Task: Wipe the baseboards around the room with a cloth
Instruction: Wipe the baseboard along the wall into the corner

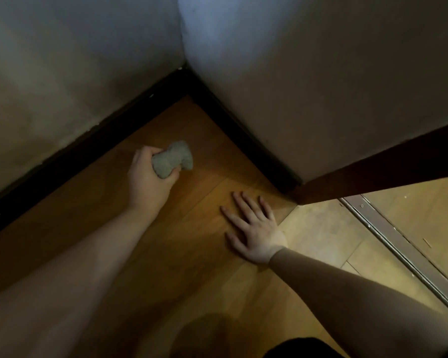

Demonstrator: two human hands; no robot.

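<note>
Where two pale walls meet in a corner, a dark baseboard runs along the foot of each, w/ chipped paint spots showing along its top edge on the wall left of the corner. No brand, label or writing can be read anywhere.

Left hand grips a bunched grey cloth, fingers curled round it, thumb on top. Cloth sits out from the corner, above the wood floor, near the baseboard left of the corner but not touching it; can't tell if cloth touches the floor. Left forearm bare.

Right hand lies flat on the floor, fingers straight & spread, pointing towards the corner, palm down, holding nothing. It rests near the end of the baseboard right of the corner, apart from it. Right forearm in a tight brown sleeve.

Floor is orange-brown planks, dim near the corner, lighter & yellower further right of it. A dark red-brown door edge juts out from the end of the right wall. Beyond it, a metal threshold strip w/ screws runs diagonally across the floor. Room lighting is low; walls shadowed.
</note>
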